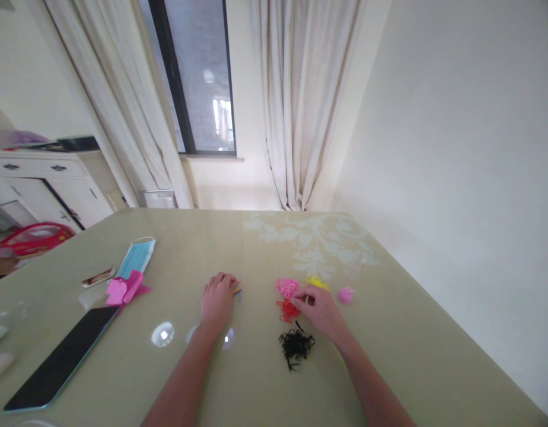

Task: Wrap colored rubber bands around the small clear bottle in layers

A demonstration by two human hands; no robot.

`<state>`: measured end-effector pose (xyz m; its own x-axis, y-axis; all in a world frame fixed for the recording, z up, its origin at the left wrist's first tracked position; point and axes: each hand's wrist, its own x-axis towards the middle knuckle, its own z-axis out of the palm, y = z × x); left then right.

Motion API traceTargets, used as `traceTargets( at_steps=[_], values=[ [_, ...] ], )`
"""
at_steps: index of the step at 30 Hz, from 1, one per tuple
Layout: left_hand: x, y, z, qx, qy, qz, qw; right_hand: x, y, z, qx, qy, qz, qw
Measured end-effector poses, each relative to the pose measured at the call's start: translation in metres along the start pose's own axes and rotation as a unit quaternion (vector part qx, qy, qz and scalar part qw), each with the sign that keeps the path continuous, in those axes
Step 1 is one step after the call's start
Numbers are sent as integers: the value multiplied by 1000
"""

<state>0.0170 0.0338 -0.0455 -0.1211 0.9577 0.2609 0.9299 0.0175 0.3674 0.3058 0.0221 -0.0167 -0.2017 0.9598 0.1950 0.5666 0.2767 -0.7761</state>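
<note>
My left hand (217, 299) rests on the table with its fingers curled down and together. A small bundle of multicoloured strands (237, 290) sticks out at its fingertips. My right hand (317, 307) is pinched, thumb against fingers, just beside a pile of red elastic bands (287, 311); what lies in the pinch is too small to make out. Pink bands (287, 287) touch the red pile on its far side. Behind the right hand is a partly hidden yellow pile (316, 282). Nearer to me lies a black pile of curly bands (296, 346).
A small pink ball-like item (346, 295) lies right of the piles. On the left are a dark flat tablet-like slab (63, 359), a pink folded piece (126, 289), a blue face mask (136, 257) and a small narrow item (98, 277). A wall borders the table's right side.
</note>
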Motion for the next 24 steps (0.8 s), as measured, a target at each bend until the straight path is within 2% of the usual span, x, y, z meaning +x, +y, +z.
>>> traceTargets(
  at_steps=[2, 5, 8, 10, 14, 17, 24],
  values=[
    [0, 1, -1, -26, 18, -1, 1000, 0, 2, 3, -28, -17, -5, 999],
    [-1, 5, -4, -159, 39, -18, 986, 0, 4, 3, -54, -9, -9, 998],
    [-9, 17, -9, -314, 14, -23, 949, 0, 1, 2, -30, 10, -4, 999],
    [-17, 30, -11, -371, -17, -4, 928, 0, -4, 4, 13, 12, -6, 1000],
    [-33, 56, -14, -408, -87, 40, 908, -3, -14, 12, 87, 5, -20, 996],
    [-40, 67, -13, -418, -118, 53, 899, -6, -19, 15, 99, -20, -26, 995],
    [-40, 68, -14, -424, -134, 62, 893, -8, -24, 12, 100, -26, -30, 994]
  ],
)
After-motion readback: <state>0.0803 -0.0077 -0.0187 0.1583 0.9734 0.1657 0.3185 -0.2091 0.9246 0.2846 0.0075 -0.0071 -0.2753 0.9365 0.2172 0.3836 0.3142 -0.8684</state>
